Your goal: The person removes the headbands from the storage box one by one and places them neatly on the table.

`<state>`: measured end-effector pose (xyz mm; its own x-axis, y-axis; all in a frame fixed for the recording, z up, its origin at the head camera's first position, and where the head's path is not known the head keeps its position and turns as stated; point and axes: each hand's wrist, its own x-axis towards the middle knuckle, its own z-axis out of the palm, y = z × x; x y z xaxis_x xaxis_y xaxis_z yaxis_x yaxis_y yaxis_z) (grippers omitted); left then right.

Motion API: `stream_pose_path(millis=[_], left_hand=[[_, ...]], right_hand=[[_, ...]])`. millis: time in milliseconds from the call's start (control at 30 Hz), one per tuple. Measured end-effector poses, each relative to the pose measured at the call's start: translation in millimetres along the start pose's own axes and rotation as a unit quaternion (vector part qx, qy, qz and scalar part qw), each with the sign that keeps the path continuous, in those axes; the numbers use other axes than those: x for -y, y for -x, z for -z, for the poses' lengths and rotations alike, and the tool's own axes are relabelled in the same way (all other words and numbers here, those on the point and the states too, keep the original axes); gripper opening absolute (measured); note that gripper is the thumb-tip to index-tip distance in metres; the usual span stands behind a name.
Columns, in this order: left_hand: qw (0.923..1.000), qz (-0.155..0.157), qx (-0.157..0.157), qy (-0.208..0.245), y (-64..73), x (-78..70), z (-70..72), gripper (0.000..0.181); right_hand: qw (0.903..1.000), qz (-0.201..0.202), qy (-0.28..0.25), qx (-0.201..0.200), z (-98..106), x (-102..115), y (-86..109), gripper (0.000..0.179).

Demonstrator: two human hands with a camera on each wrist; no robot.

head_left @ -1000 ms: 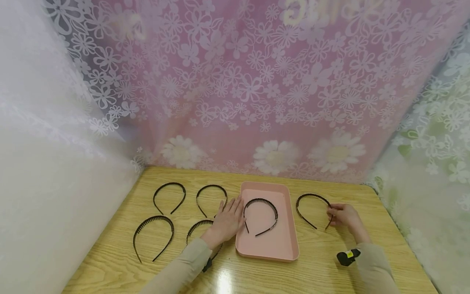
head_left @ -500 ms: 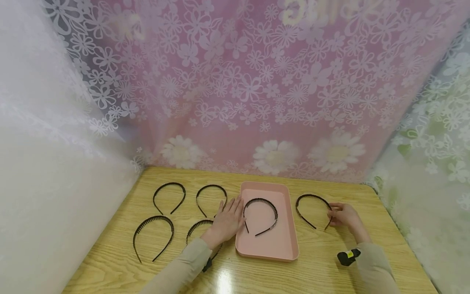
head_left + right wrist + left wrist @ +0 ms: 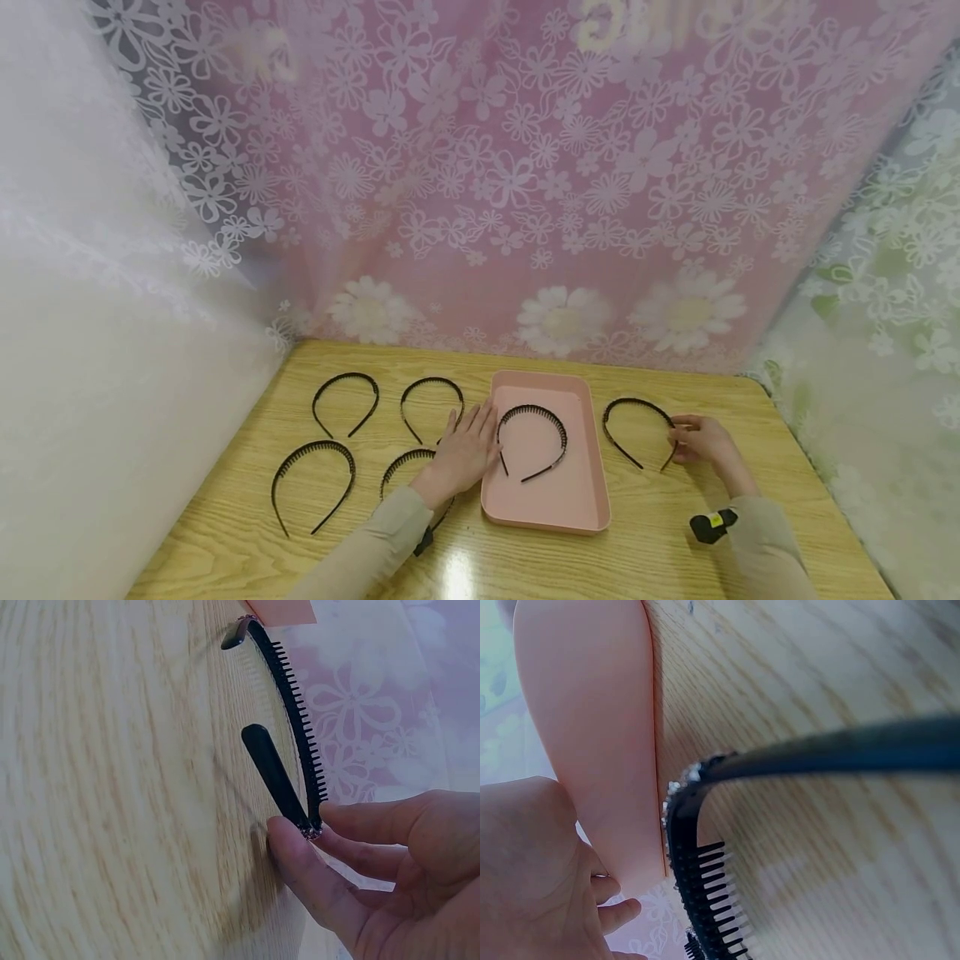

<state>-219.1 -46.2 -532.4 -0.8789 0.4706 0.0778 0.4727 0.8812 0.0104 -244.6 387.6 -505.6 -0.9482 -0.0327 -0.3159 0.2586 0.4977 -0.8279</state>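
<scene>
In the head view my right hand [image 3: 703, 439] pinches the right side of a black toothed headband [image 3: 637, 401] over the table, right of a pink tray [image 3: 555, 507]. The right wrist view shows thumb and fingers gripping this headband [image 3: 300, 727] near a sparkly bit on its side, its ends pointing away from the hand. My left hand [image 3: 461, 450] lies with fingers extended against the tray's left edge. Inside the tray rests another black headband [image 3: 534, 408]. Below my left wrist is a headband [image 3: 401, 457], partly hidden by the arm; its teeth show in the left wrist view.
Three more black headbands lie on the wooden table [image 3: 645, 550]: one at back left [image 3: 347, 375], one behind my left hand [image 3: 432, 379] and one at front left [image 3: 315, 443]. A flowered pink curtain [image 3: 465, 208] hangs behind the table, with pale sheets at both sides.
The headband in my right hand has shifted very slightly to the left. My left hand, the tray and the other headbands stay where they were.
</scene>
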Motion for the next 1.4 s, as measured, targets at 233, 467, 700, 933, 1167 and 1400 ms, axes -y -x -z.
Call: stream_pose_path(millis=[233,467,700,933,1167,1400], left_hand=[[1.0,-0.001,0.003,-0.009,0.7,-0.5,0.3,0.062],[0.9999,-0.002,0.005,-0.009,2.2,-1.3,3.9,0.062],[0.9999,0.002,0.006,-0.011,0.7,-1.4,2.8,0.062],[0.9999,0.001,0.007,-0.008,1.6,-1.5,3.8,0.062],[0.9999,0.0,0.014,-0.001,2.2,-2.2,8.2,0.061],[0.9999,-0.001,0.014,0.003,3.1,-3.1,11.0,0.061]], right_hand=[[0.9999,-0.01,0.006,0.0,1,-1,0.1,0.051],[0.9997,-0.016,0.019,-0.006,0,3,3.8,0.048],[0.9942,0.04,0.074,-0.068,-3,7,8.3,0.047],[0.9826,0.133,0.074,-0.107,-13,17,10.2,0.053],[0.9799,0.176,0.008,-0.094,-25,36,10.2,0.049],[0.9772,0.203,-0.028,-0.054,-41,55,11.0,0.049]])
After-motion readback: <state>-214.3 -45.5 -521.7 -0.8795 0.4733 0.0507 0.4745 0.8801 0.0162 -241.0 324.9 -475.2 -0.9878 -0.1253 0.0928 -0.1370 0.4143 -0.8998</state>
